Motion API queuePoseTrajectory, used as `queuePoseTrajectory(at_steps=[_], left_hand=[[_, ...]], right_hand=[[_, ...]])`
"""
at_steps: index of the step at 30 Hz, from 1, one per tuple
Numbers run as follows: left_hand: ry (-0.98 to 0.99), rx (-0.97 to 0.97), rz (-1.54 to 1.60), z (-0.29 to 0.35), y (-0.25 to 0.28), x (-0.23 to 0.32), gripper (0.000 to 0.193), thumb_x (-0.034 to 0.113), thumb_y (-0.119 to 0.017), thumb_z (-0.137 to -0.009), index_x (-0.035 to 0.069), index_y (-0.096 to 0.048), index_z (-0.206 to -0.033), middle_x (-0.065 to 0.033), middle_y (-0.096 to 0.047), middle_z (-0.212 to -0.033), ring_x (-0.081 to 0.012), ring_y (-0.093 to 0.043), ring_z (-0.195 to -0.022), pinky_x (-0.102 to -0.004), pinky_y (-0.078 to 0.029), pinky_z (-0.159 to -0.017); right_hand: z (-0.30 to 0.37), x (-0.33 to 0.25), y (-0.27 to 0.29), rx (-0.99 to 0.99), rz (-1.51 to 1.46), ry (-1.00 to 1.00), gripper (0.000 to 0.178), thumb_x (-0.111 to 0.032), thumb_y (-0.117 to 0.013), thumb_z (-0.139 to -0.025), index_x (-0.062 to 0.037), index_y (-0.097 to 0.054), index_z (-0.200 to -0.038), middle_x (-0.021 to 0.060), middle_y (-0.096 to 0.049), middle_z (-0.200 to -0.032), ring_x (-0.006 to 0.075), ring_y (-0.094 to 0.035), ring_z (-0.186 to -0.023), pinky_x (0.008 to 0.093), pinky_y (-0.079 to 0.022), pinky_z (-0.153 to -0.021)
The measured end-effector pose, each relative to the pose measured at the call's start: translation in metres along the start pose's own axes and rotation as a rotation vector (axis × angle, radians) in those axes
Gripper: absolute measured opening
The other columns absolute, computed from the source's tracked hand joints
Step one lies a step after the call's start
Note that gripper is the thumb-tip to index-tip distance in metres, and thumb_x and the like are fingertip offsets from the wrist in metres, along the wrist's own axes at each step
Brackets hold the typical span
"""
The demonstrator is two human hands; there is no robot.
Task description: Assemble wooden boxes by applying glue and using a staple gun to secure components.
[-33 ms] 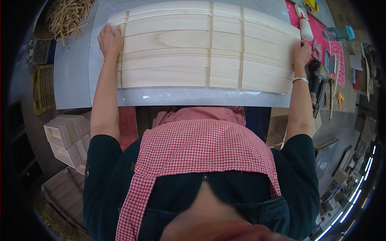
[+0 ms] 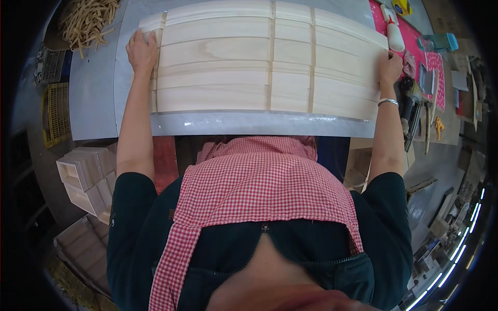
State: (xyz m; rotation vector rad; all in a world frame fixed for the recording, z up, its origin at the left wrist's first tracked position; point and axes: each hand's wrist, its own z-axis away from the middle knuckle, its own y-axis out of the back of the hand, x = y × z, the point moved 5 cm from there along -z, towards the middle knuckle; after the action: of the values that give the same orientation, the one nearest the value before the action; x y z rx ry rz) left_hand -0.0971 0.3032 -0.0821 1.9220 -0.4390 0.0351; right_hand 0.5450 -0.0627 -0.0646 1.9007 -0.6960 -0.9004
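Observation:
A wide row of pale wooden boards [image 2: 212,51] lies in front of me, its long seams running left to right. Tan bands [image 2: 270,62] cross it from front to back, two near the middle and one by the left end. My left hand [image 2: 141,53] grips the left end, thumb near the band and fingers bent at the far corner. At the opposite end, my right hand [image 2: 389,67] presses against the edge with its fingers curled; their tips are partly hidden. A bracelet [image 2: 388,102] circles the right wrist.
Under the boards is a grey worktable [image 2: 93,98]. A heap of tan bands [image 2: 89,23] sits at far left. Right of the boards are a white bottle [image 2: 395,37], a teal container [image 2: 445,42] and orange clamp [image 2: 439,127]. Wooden boxes [image 2: 85,179] stand at lower left.

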Motion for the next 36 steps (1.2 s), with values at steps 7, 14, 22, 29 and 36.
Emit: queuePoseTrajectory(at_steps=[7,14,22,29,36], left_hand=[[0.022,-0.098,-0.073,-0.013,0.003,0.006,0.060,0.048,-0.050,-0.096,0.005,-0.059,-0.137,-0.0203,-0.056,-0.140,-0.0425,-0.052,-0.123,-0.0460,-0.043,-0.105],[0.095,-0.095,0.038,-0.010,-0.001,0.003,0.061,0.049,-0.048,-0.095,0.006,-0.060,-0.137,-0.0203,-0.055,-0.141,-0.0418,-0.053,-0.122,-0.0446,-0.044,-0.103],[-0.057,-0.031,-0.100,0.003,0.015,0.007,0.060,0.048,-0.051,-0.097,0.005,-0.057,-0.138,-0.0221,-0.055,-0.141,-0.0434,-0.052,-0.126,-0.0467,-0.042,-0.107],[-0.180,-0.009,0.072,0.112,0.103,-0.008,0.060,0.037,-0.068,-0.092,-0.004,-0.055,-0.135,-0.0253,-0.058,-0.135,-0.0395,-0.055,-0.125,-0.0440,-0.040,-0.109],[-0.115,-0.325,0.138,0.155,0.119,-0.024,0.079,0.034,-0.078,-0.086,0.000,-0.044,-0.148,-0.0200,-0.045,-0.151,-0.0359,-0.048,-0.134,-0.0425,-0.034,-0.115]], right_hand=[[-0.005,-0.013,0.010,-0.061,0.023,0.026,0.040,-0.032,-0.052,-0.091,-0.0003,-0.073,-0.102,0.0239,-0.069,-0.106,0.0419,-0.065,-0.094,0.0479,-0.052,-0.086],[-0.014,0.007,-0.012,-0.017,0.202,0.019,0.044,-0.035,-0.048,-0.093,-0.0008,-0.070,-0.111,0.0260,-0.068,-0.111,0.0459,-0.063,-0.099,0.0509,-0.051,-0.088],[0.013,-0.004,0.010,0.127,0.177,0.160,0.048,-0.038,-0.048,-0.095,-0.0023,-0.067,-0.119,0.0263,-0.065,-0.114,0.0471,-0.060,-0.101,0.0532,-0.050,-0.091],[0.114,0.056,0.080,0.080,-0.135,0.137,0.035,-0.025,-0.064,-0.091,0.0001,-0.069,-0.114,0.0189,-0.069,-0.108,0.0355,-0.064,-0.100,0.0416,-0.051,-0.090],[0.157,0.076,0.088,0.044,-0.286,0.008,0.029,-0.019,-0.067,-0.089,0.0001,-0.071,-0.111,0.0165,-0.070,-0.103,0.0294,-0.065,-0.094,0.0375,-0.053,-0.084]])
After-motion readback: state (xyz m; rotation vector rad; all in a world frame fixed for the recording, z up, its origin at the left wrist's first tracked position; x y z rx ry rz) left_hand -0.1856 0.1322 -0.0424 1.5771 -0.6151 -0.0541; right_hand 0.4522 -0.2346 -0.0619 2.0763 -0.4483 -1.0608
